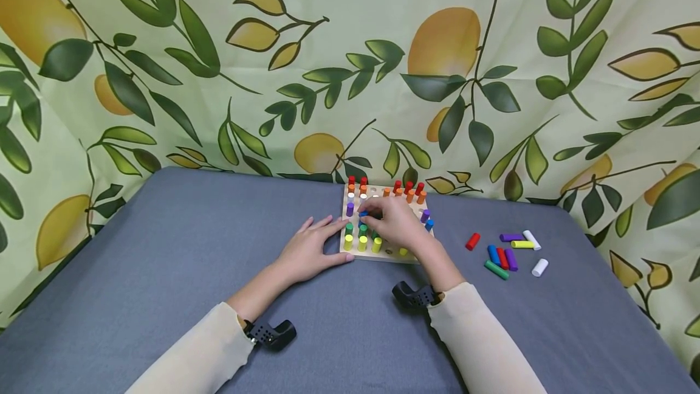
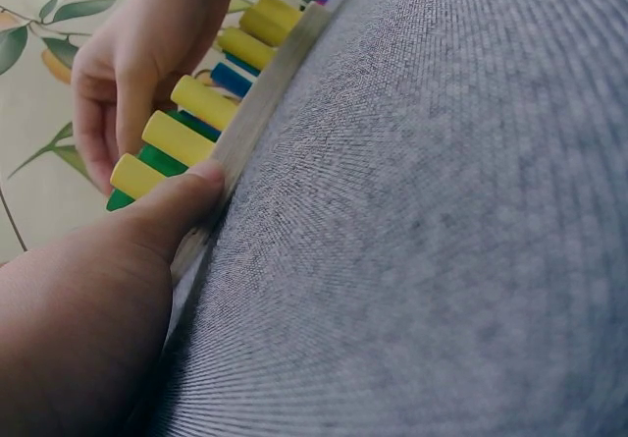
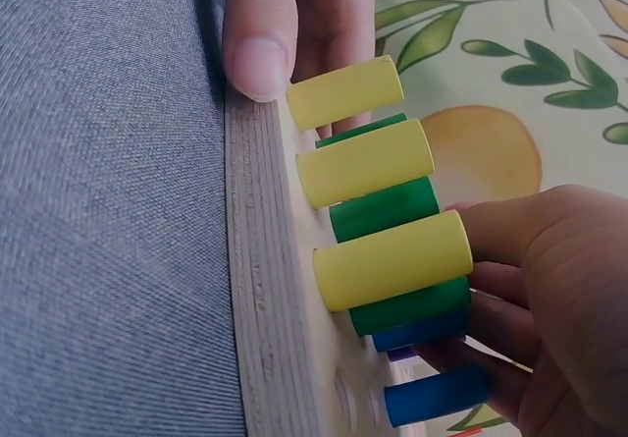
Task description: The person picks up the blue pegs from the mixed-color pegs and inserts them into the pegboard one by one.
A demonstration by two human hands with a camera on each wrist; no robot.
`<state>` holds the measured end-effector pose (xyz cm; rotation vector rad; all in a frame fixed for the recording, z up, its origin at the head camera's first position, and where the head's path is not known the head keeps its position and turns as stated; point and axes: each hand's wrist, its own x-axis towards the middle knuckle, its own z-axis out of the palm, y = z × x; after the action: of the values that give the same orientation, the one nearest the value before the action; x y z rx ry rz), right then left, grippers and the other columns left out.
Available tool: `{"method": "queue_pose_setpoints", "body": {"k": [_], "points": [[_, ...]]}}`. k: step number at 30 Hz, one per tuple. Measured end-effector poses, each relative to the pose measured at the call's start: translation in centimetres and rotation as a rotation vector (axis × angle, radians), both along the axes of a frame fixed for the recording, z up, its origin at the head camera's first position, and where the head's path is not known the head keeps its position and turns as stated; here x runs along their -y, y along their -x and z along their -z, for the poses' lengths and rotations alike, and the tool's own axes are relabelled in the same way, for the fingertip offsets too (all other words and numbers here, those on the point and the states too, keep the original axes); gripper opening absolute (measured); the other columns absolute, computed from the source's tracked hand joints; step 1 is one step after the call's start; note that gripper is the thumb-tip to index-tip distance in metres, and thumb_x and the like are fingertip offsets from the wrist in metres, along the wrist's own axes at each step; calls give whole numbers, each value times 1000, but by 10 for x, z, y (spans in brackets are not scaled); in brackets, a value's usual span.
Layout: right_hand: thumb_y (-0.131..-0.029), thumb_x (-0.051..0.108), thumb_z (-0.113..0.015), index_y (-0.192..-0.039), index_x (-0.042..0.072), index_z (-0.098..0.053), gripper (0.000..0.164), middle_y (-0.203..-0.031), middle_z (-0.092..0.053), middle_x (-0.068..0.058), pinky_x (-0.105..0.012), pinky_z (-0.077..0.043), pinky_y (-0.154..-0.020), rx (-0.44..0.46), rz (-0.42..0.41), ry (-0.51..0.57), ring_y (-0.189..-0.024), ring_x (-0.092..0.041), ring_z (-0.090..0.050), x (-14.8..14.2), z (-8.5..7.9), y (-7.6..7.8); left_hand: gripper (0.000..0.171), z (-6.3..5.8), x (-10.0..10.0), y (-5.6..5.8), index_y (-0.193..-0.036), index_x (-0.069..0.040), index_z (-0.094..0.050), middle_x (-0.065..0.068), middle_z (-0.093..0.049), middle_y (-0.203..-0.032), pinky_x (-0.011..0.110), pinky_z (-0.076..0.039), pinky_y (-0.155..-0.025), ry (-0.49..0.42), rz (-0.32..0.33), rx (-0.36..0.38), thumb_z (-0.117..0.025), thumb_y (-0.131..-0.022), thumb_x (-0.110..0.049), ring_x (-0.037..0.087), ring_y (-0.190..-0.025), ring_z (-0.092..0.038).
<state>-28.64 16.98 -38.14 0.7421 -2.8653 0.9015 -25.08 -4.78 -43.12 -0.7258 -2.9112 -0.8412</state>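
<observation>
A wooden pegboard (image 1: 377, 256) lies on the table with rows of coloured pegs upright in it. My right hand (image 1: 401, 221) reaches over its middle and pinches a blue peg (image 1: 363, 216) with thumb and fingertips; the peg's lower end is hard to make out. At the board's left edge rests my left hand (image 1: 310, 250), fingers extended, its thumb (image 2: 201, 184) against the front edge. Yellow pegs (image 3: 392, 260) fill part of the front row, with green pegs (image 3: 385, 209) behind them. The right hand hides some of the board's middle.
To the right of the board, loose pegs lie scattered on the grey cloth (image 1: 219, 248), among them a red peg (image 1: 473, 241), a green peg (image 1: 496, 270) and a white peg (image 1: 539, 267). A leaf-and-fruit patterned curtain (image 1: 350, 78) stands behind the table.
</observation>
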Motion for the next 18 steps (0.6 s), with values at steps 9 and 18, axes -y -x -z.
{"method": "queue_pose_setpoints", "body": {"k": [9, 18], "points": [[-94, 15, -72, -108, 9, -77, 15, -99, -79, -5, -37, -62, -84, -40, -25, -2, -90, -15, -74, -1, -1, 0, 74, 0, 1, 0, -149, -20, -52, 5, -53, -153, 57, -18, -129, -6, 3, -4, -72, -88, -55, 29, -151, -39], [-95, 16, -71, -108, 10, -76, 15, -101, -79, -5, -38, -62, -85, -30, -6, 4, -93, -16, -75, 0, 2, 1, 73, 1, 1, 0, -149, -21, -53, 7, -53, -153, 57, -18, -129, -6, 2, -13, -73, -87, -55, 29, -150, -41]]}}
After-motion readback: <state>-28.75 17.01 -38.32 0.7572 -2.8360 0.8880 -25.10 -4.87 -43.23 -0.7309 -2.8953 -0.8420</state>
